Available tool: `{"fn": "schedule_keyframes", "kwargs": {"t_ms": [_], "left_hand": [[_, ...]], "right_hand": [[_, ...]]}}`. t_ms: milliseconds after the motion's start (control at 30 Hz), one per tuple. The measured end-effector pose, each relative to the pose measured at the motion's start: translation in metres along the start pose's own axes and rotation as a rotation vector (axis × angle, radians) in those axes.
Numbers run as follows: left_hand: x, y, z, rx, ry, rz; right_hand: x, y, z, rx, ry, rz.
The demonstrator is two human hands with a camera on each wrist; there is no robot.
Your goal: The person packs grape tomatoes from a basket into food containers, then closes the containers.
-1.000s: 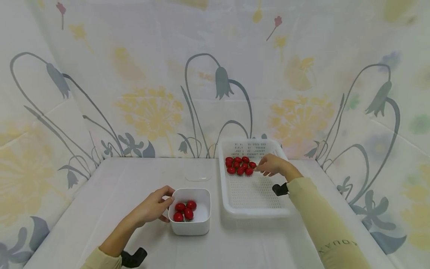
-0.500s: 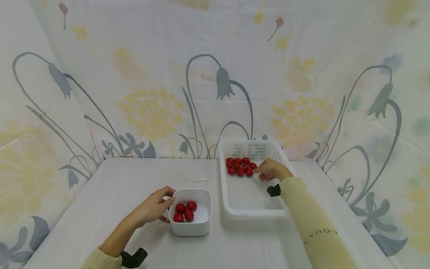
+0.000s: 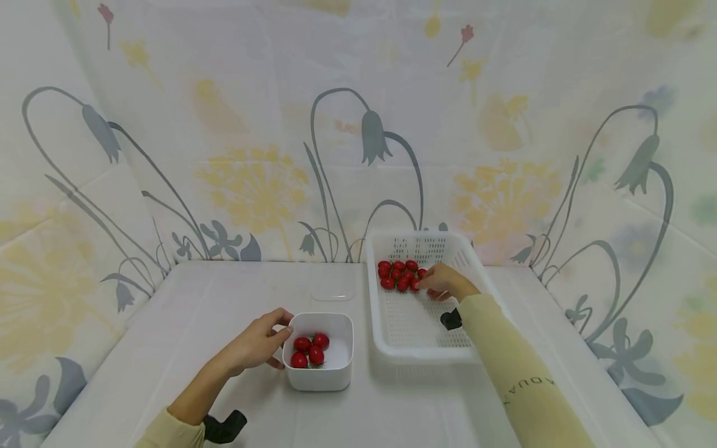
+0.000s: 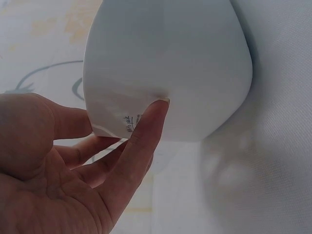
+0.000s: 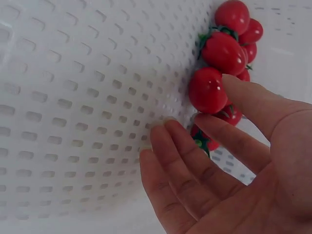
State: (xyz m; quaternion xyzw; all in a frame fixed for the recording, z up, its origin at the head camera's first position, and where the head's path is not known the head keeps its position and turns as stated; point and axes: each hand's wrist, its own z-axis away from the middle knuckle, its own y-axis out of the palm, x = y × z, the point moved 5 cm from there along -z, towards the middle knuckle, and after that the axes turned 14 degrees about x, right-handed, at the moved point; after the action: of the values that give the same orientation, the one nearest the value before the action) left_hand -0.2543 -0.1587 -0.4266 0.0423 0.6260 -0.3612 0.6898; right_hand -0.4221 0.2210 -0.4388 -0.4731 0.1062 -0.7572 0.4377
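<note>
My left hand [image 3: 252, 344] holds the corner of a small white square container [image 3: 320, 381], thumb at the rim and a finger pressed against its outer wall [image 4: 195, 63]. Several red cherry tomatoes [image 3: 316, 355] lie inside it. To the right, my right hand [image 3: 445, 283] reaches into a white perforated basket [image 3: 417, 354]. There its thumb and index fingertips lie on two sides of a cherry tomato [image 5: 205, 91], the nearest of a cluster [image 3: 394, 274] with green stems at the back left. The other fingers [image 5: 175, 151] extend beside it over the perforated surface.
A clear rounded flat piece [image 3: 333, 296] lies on the white tabletop [image 3: 235, 283] behind the small container. Floral cloth [image 3: 224, 124] stands behind and at both sides. The basket's raised wall [image 3: 374, 311] lies between the cluster and the small container.
My right hand has moved left and closer to the tomato cluster, its thumb and index finger closing about the nearest tomato. The left hand and small container have stayed in place.
</note>
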Motion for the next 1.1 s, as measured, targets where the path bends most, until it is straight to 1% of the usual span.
{"fn": "schedule_keyframes", "kwargs": {"t_ms": [167, 333, 500, 667, 800, 900, 1100], "left_hand": [[0.0, 0.0, 0.001, -0.012, -0.023, 0.006], [0.0, 0.001, 0.0, -0.008, -0.023, 0.008], [-0.001, 0.001, 0.001, 0.001, -0.021, 0.013], [-0.001, 0.0, 0.0, -0.002, -0.023, 0.002], [0.0, -0.001, -0.001, -0.007, -0.023, -0.002], [-0.001, -0.001, -0.001, -0.004, -0.017, -0.005], [-0.002, 0.0, 0.001, 0.003, -0.004, -0.004]], "right_hand": [[0.003, 0.001, -0.005, -0.031, 0.01, 0.048], [0.006, 0.001, -0.01, -0.071, 0.021, 0.092], [0.007, 0.003, -0.013, -0.082, 0.011, 0.078], [0.012, 0.006, -0.014, -0.043, -0.059, 0.061], [0.017, 0.01, -0.013, -0.002, -0.108, 0.102], [0.02, 0.014, -0.011, 0.04, -0.124, 0.121], [0.024, 0.02, -0.003, 0.116, -0.134, 0.09]]}}
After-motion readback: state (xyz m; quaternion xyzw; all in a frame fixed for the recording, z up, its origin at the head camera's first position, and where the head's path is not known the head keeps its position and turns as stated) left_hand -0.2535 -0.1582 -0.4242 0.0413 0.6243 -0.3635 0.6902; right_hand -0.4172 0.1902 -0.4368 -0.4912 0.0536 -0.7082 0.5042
